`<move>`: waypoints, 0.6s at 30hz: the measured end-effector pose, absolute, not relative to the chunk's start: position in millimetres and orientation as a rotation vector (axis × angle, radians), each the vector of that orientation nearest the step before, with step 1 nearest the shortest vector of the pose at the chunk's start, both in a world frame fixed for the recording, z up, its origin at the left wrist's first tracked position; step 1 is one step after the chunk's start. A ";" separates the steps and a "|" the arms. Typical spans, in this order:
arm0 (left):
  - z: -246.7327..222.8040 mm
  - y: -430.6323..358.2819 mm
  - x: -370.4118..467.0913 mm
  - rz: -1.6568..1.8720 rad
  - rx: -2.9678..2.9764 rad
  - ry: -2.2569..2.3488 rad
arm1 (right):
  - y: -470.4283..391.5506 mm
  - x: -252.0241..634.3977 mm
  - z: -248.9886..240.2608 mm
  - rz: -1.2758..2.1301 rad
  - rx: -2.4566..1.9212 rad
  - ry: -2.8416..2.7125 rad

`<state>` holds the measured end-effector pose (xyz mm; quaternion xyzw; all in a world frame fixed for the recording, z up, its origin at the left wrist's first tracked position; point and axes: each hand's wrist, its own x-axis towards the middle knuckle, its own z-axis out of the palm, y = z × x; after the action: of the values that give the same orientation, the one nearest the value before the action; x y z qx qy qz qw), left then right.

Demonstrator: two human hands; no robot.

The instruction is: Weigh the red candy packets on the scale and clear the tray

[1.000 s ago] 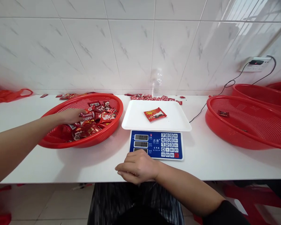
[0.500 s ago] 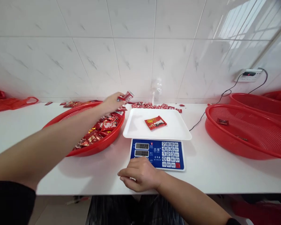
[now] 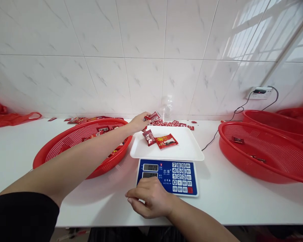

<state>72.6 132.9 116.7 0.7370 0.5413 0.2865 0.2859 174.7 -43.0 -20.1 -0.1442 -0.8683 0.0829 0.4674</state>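
My left hand [image 3: 138, 122] reaches to the back left corner of the scale's white tray [image 3: 189, 148], closed on a small red snack packet [image 3: 154, 116]. On that tray lies a flat red and gold packet [image 3: 166, 141], with a smaller dark red packet [image 3: 148, 137] touching its left side. The blue scale [image 3: 168, 178] has a lit display [image 3: 150, 167] that seems to read 0.025. Loosely curled and holding nothing, my right hand [image 3: 151, 198] rests at the scale's lower left, covering part of the panel. My left forearm crosses over a red basket [image 3: 53, 141] of wrapped snacks.
Small red packets [image 3: 175, 123] lie in a row behind the tray, near a clear bottle [image 3: 168, 107]. At right stands another red basket [image 3: 227, 151] with a few packets inside. A black cable [image 3: 212, 139] runs to the wall socket [image 3: 260, 93]. Red bags [image 3: 12, 119] lie far left.
My left hand has moved right, from over the left basket to the tray. A dark red packet is now on the tray, and the reading has risen. My right hand stays put.
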 end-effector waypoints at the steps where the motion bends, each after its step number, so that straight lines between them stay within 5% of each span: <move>1: 118.8 132.1 71.2 0.768 1.941 1.433 | -43.0 175.1 -19.5 0.206 -0.358 -2.130; 18: 117.4 112.0 65.4 0.287 2.115 1.491 | -41.1 176.2 -20.6 0.253 -0.447 -2.122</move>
<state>65.4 112.0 117.4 0.7831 0.5520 0.1063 0.2660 176.2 -41.1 -20.6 -0.1816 -0.8625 0.1028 0.4610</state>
